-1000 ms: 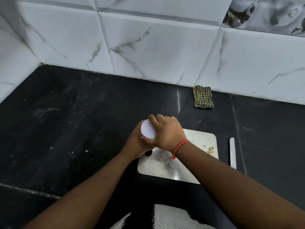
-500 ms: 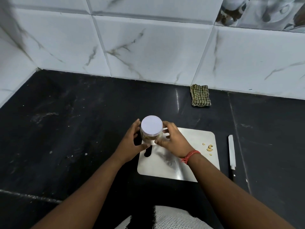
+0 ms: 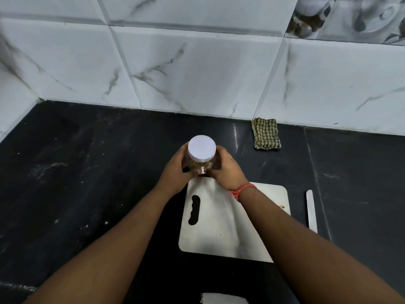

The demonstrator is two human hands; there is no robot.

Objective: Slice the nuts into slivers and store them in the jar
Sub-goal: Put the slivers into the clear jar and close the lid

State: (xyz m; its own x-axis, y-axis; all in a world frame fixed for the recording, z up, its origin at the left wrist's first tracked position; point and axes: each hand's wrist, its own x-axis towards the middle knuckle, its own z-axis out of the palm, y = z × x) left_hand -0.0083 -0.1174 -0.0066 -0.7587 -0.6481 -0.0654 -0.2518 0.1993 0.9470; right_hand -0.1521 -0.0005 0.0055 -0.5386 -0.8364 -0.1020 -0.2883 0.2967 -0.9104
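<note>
A: Where the black stone counter (image 3: 72,172) meets the wall, white tiles (image 3: 197,69) veined with grey run along the back and turn the corner at the left. What lies on the surface?

B: Pale specks and smears mark the dark stone. A folded checked cloth (image 3: 266,133) sits against the foot of the wall, to the right. A white cutting board (image 3: 219,227) with a slot handle lies near the front edge, and a knife (image 3: 311,210) lies just beside its right side, blade pointing toward the wall. One small nut piece (image 3: 282,206) shows at the board's right edge.

A: And the jar (image 3: 200,163)?

B: It stands upright just beyond the board's far left corner, a clear container with brownish contents showing through the side, capped by a round white lid (image 3: 201,148).

A: How is it held?

B: Both hands wrap it from opposite sides. The left hand (image 3: 175,172) curls round its left wall, the right hand (image 3: 228,170) round its right, fingers closed against the jar below the lid. A red thread (image 3: 242,189) circles the right wrist.
</note>
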